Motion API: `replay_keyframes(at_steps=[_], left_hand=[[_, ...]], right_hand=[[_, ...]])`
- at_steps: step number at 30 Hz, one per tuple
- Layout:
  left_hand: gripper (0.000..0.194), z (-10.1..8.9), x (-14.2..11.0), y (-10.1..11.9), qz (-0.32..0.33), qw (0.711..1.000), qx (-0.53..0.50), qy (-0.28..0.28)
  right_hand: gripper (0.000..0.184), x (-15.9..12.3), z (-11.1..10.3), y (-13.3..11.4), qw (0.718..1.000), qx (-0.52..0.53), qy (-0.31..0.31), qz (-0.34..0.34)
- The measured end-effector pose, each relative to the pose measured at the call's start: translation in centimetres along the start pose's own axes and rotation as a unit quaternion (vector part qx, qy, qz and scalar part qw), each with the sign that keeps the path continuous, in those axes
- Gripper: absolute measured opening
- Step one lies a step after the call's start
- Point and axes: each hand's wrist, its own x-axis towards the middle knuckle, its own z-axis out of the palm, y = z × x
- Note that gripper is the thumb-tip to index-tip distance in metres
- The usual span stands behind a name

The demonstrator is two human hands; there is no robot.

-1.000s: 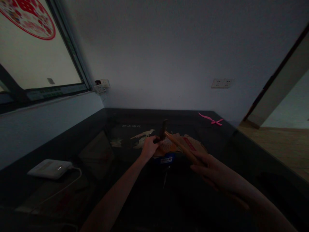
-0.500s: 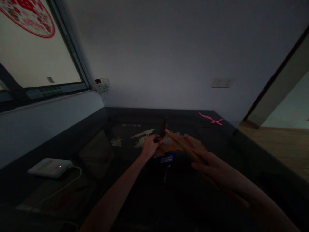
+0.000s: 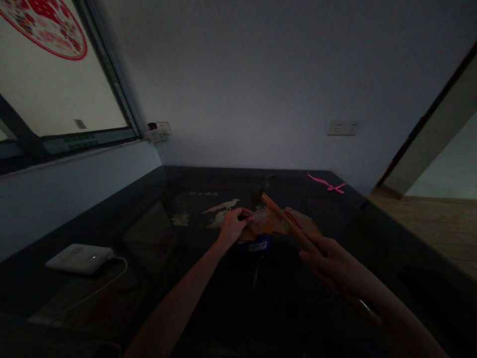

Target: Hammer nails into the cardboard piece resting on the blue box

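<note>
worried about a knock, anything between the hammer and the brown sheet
Nothing visible stands between the head of the hammer and the brown sheet, but the left hand has its fingers close beside that gap; depth is hard to judge.

Dim light leaves the tabletop (image 3: 372,233) nearly black (the window (image 3: 63,94) looks palest) and the hammer head (image 3: 266,186) blurred.
</note>
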Motion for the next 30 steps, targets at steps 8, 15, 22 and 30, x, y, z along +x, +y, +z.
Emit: replay_keyframes(at_steps=[8, 15, 22, 30], left_hand=[[0.03, -0.2, 0.0, -0.3, 0.083, 0.995, 0.058, -0.011], [0.051, -1.5, 0.2, 0.2, 0.122, 0.987, 0.103, -0.033], [0.039, -3.5, -1.9, 1.9, 0.153, 0.976, 0.158, 0.006], [0.02, -1.7, -8.0, 3.4, 0.161, 0.955, 0.211, -0.133]], right_hand=[[0.046, 1.8, 0.5, 5.6, 0.961, 0.266, 0.021, -0.076], [0.032, 1.9, 0.2, 7.1, 0.943, 0.323, 0.032, -0.077], [0.042, 1.9, 0.5, 6.7, 0.94, 0.332, 0.028, -0.065], [0.037, 2.0, 1.0, 7.0, 0.939, 0.331, 0.022, -0.088]])
